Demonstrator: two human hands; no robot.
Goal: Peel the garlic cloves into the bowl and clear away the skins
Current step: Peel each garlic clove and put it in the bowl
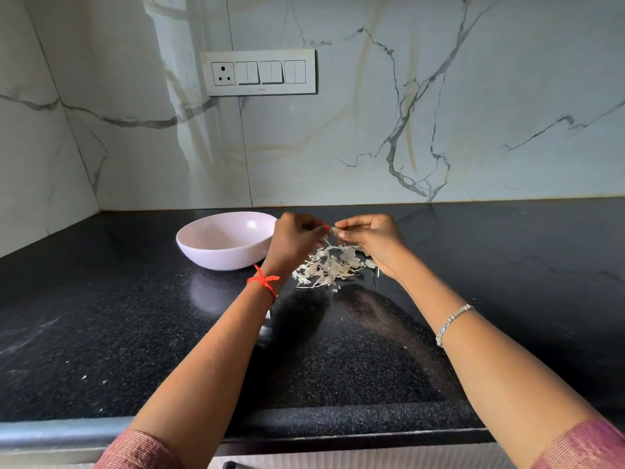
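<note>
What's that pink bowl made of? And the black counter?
The round pale pink bowl looks like glazed ceramic or maybe melamine: smooth, thick-walled, softly shiny. The black speckled countertop looks like polished granite: pale flecks and glossy reflections.

The left hand (292, 240) covers the bowl (216, 252) rim at the bowl's 3 o'clock, and the near wall hides the inner floor, so any peeled cloves inside cannot be seen. The garlic clove (335, 231) is mostly covered by the right hand's (375, 242) fingertips. Whether the left fingertips, at the clove's 9 o'clock, pinch flesh or a loose strip of skin is too small to tell. The right wrist hides the skins (329, 267) at the pile's 3 o'clock. Both sleeves (142, 450) are cut off at the frame's 6 o'clock, and the countertop (101, 333) at 9 and 3 o'clock.
</note>
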